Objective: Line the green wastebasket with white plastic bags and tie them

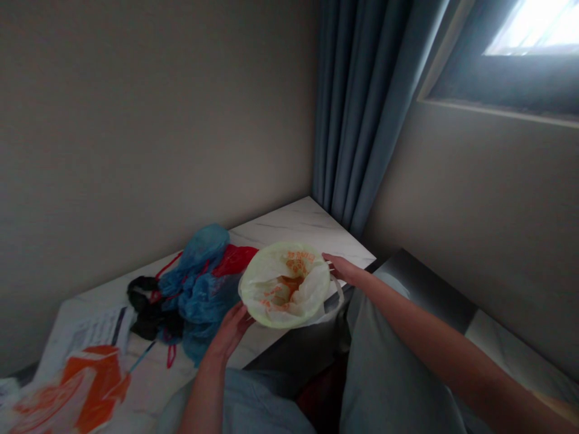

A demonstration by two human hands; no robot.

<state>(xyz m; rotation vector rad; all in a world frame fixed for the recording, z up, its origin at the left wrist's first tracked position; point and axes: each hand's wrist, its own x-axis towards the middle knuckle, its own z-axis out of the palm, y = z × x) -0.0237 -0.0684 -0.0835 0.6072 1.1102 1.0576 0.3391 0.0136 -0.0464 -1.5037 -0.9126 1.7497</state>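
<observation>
Between my two hands is a small round bin with a pale green rim [248, 310], its opening tilted up toward me. A white plastic bag [266, 289] with orange printing lines it, and part of the bag hangs loose over the right side. My left hand [233, 328] grips the rim at the near left. On the far right side my right hand [341, 268] holds the bin, its fingers partly hidden behind the edge. The bin's lower body is out of sight. Just left of it lie crumpled blue plastic bags [203, 295] with red drawstrings.
A red bag [235, 259] and black bags [147, 310] lie among the blue ones on the marble-patterned tabletop [294, 220]. At the lower left are an orange-and-white plastic bag [94, 386] and a printed sheet [94, 331]. A blue-grey curtain [357, 108] hangs in the corner.
</observation>
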